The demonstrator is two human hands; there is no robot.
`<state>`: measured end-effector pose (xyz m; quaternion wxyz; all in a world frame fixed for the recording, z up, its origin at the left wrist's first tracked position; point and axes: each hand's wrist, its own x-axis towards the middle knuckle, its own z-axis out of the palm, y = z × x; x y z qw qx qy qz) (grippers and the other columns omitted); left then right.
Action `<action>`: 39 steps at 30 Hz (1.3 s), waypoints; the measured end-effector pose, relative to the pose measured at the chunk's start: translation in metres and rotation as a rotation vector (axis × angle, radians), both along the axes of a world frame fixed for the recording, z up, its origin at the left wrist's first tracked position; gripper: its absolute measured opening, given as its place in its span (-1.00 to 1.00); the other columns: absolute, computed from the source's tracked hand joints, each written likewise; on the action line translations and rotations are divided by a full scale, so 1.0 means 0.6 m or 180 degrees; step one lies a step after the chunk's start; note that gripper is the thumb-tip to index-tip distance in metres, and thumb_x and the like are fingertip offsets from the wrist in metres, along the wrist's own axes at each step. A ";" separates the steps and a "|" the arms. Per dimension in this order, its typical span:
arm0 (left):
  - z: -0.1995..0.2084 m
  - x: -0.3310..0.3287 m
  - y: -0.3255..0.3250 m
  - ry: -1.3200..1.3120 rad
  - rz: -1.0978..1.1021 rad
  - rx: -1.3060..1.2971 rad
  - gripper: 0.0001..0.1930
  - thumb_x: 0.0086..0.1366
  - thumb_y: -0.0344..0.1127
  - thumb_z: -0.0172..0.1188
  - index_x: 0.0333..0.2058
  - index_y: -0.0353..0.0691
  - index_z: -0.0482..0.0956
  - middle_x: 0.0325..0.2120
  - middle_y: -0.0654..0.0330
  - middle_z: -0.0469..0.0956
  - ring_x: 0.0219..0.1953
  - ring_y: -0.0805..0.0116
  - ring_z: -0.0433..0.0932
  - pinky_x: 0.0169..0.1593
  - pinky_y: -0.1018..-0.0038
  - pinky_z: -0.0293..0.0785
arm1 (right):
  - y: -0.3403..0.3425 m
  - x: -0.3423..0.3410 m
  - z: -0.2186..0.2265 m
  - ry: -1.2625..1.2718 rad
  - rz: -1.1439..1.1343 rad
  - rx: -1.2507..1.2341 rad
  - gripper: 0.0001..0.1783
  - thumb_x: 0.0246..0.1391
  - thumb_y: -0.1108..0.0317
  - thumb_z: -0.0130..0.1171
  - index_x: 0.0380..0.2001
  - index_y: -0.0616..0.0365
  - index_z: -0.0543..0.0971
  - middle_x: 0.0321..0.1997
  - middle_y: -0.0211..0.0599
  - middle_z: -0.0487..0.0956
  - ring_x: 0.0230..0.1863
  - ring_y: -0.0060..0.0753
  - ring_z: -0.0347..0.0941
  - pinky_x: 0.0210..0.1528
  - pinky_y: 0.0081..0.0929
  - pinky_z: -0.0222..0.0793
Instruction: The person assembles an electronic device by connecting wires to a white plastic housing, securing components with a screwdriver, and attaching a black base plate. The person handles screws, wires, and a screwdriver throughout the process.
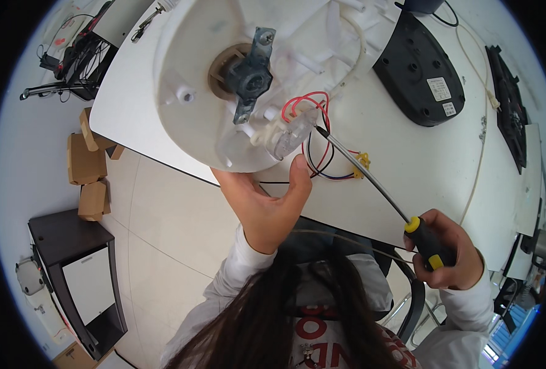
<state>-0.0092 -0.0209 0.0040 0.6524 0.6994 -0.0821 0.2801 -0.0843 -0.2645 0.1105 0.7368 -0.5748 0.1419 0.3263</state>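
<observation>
A large white plastic appliance housing (190, 132) lies on the table with its inside showing. In its middle sits a dark metal bracket (252, 80) on a brown ring. My left hand (263, 206) grips the near rim, thumb raised beside a small clear-and-white plastic part (291, 135) with red and black wires (306, 100). My right hand (448, 252) is wrapped round the black and yellow handle of a long screwdriver (371, 178). Its dark tip meets or nearly meets the clear part's right side; contact is hard to tell. The wires lead to a yellow component (362, 165).
A black plastic base (420, 67) with labels lies at the right on the white table (134, 107), whose near edge runs close to my body. A pale cable (483, 141) crosses the right side. Cardboard boxes (87, 166) and a dark cabinet (76, 246) stand on the left.
</observation>
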 end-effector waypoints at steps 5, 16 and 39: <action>-0.002 -0.003 0.003 0.0014 0.0058 0.0075 -0.29 0.04 -0.57 0.24 0.14 -0.37 0.05 0.06 0.00 0.22 0.13 0.20 0.27 0.20 0.30 0.15 | 0.018 0.002 0.024 -0.1428 0.0531 -0.2667 -0.60 -0.16 0.54 0.31 -0.20 0.22 0.41 -0.39 -0.17 0.50 -0.51 -0.43 0.52 -0.45 -0.59 0.40; -0.008 -0.011 0.008 -0.0053 -0.0100 -0.0153 -0.28 0.08 -0.49 0.18 0.17 -0.42 -0.02 0.09 -0.03 0.17 0.15 0.17 0.23 0.22 0.29 0.10 | 0.039 -0.016 0.024 -0.2379 0.0966 -0.3386 -0.64 0.03 0.44 0.20 -0.12 0.31 0.36 -0.43 -0.03 0.52 -0.54 -0.24 0.51 -0.49 -0.48 0.43; -0.005 -0.006 0.007 0.0095 0.0058 0.0120 -0.32 0.00 -0.69 0.10 0.12 -0.39 0.05 0.03 0.01 0.23 0.10 0.21 0.30 0.18 0.33 0.18 | 0.030 0.004 0.023 -0.3885 0.1395 -0.4924 -0.56 -0.06 0.53 0.20 -0.04 0.27 0.41 -0.33 -0.03 0.52 -0.41 -0.10 0.52 -0.41 -0.43 0.45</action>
